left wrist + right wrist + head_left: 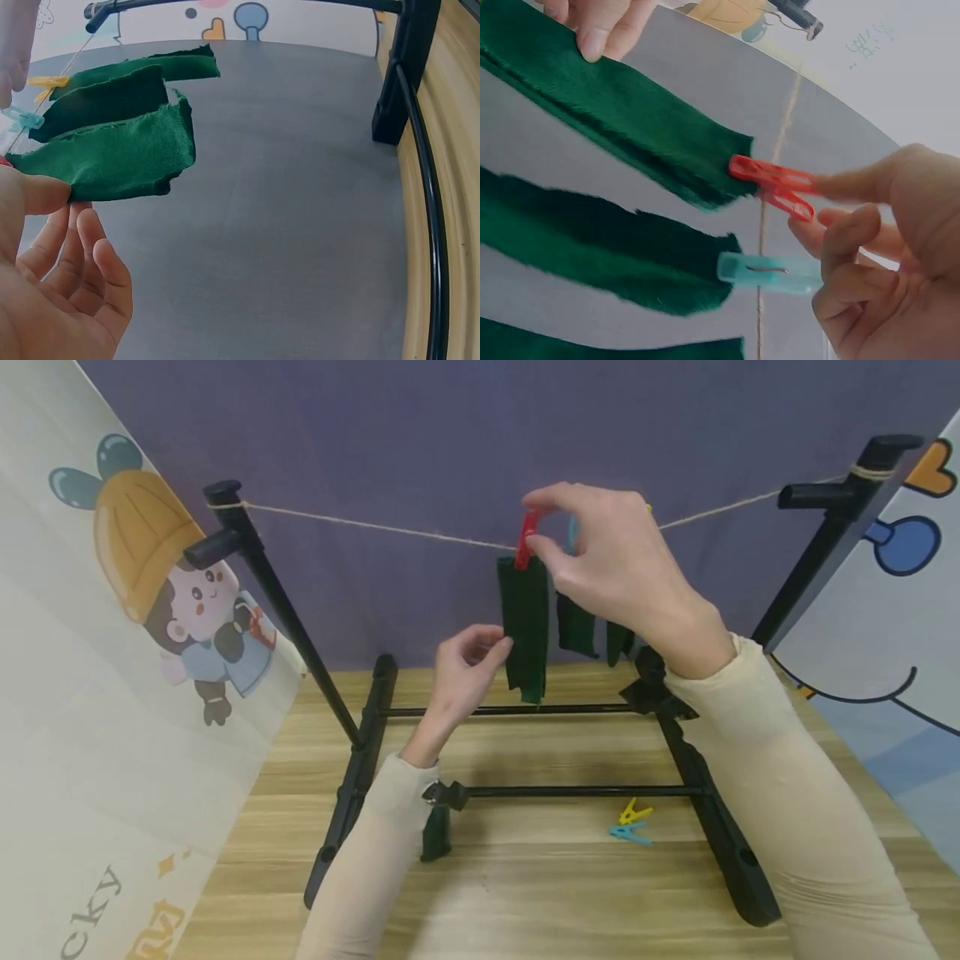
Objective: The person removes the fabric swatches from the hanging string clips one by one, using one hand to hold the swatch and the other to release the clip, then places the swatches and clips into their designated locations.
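Observation:
My right hand (622,547) pinches a red clothespin (524,545) by its handle ends, between thumb and index finger. The pin's jaws sit over the twine line and the top edge of a dark green cloth strip (525,627), which hangs down from it. Lower on that strip, my left hand (467,668) pinches its side edge with the thumb and a finger, the other fingers loosely bent. Beside it hang two more green cloth pieces, one under a light blue clothespin (769,272), the other under a yellow clothespin (49,82).
The twine line (375,525) runs between two black posts (288,627) of a rack standing on the wooden table (525,893). A yellow clothespin (633,812) and a blue clothespin (628,833) lie near the front crossbar. Another green cloth (436,837) shows partly behind my left sleeve.

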A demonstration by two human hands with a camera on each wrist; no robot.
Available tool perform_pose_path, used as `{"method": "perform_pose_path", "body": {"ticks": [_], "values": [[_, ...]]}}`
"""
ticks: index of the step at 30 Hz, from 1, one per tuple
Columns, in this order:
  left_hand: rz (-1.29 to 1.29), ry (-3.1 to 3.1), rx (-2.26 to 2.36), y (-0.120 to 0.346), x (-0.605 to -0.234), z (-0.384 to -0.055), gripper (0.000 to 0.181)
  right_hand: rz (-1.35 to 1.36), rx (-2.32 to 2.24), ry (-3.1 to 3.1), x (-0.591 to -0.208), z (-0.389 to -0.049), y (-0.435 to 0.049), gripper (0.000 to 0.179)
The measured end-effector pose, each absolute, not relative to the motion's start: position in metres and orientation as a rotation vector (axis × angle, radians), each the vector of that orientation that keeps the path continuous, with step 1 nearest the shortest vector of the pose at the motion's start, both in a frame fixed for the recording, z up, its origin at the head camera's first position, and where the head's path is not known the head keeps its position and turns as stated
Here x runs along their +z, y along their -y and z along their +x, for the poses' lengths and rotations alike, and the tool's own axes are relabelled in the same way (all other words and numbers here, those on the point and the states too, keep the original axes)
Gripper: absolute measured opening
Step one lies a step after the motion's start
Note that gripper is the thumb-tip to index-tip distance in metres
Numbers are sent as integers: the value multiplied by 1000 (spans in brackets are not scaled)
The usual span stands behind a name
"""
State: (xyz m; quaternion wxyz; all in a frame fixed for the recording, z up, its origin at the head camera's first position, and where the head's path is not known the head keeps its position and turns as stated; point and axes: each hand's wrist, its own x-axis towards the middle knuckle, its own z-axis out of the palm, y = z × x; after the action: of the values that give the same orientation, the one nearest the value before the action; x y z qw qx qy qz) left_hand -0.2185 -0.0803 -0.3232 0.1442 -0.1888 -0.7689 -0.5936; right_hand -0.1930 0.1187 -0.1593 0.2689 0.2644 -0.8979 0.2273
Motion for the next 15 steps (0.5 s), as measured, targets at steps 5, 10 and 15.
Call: {"method": "perform_pose_path", "body": {"ticks": [5, 10, 15], "values": [[-536, 2206, -1707, 81, -324, -218, 27, 726, 594, 2461, -155, -189, -126, 40], [-532, 2199, -1726, 80, -326, -219, 26, 710, 588, 2497, -156, -187, -128, 35], [-531, 2176, -1734, 80, -328, -219, 24, 715, 607, 2451, -161, -190, -129, 32]]}}
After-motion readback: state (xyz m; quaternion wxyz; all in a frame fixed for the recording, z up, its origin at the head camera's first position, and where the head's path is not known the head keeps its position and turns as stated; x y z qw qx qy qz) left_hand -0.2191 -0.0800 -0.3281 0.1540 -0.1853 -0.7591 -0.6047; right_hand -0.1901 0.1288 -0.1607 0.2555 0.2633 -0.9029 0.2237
